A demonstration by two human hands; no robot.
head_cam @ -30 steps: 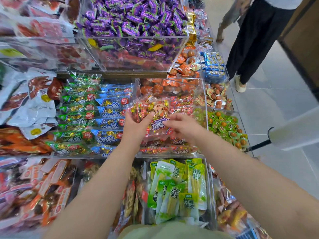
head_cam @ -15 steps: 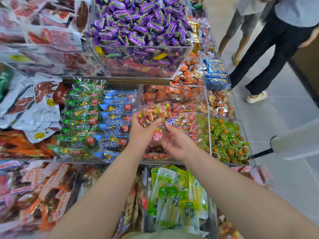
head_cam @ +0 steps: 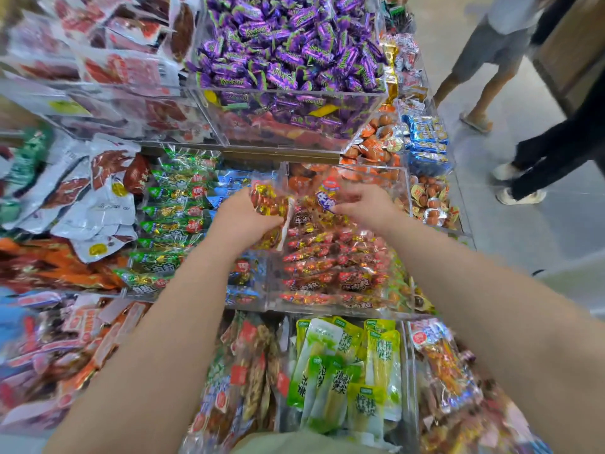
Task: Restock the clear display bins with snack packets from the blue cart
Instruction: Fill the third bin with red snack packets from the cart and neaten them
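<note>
- Gripping red packet bunch [head_cam: 269, 202] in left hand [head_cam: 243, 221], pinching single packet [head_cam: 328, 193] with right hand [head_cam: 364, 205].
- Over clear bin [head_cam: 327, 310], seemingly nearly full; held packets left to place.

One wide-angle camera sits on the person's head, facing forward and steeply down, close above the clear bins [head_cam: 294, 90]; floor [head_cam: 491, 224] fills the corner toward 2 o'clock.

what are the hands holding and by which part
Left hand grips a red snack packet by its near left end; right hand pinches the blue-labelled right end. Blur hides whether that is the same packet.
</note>
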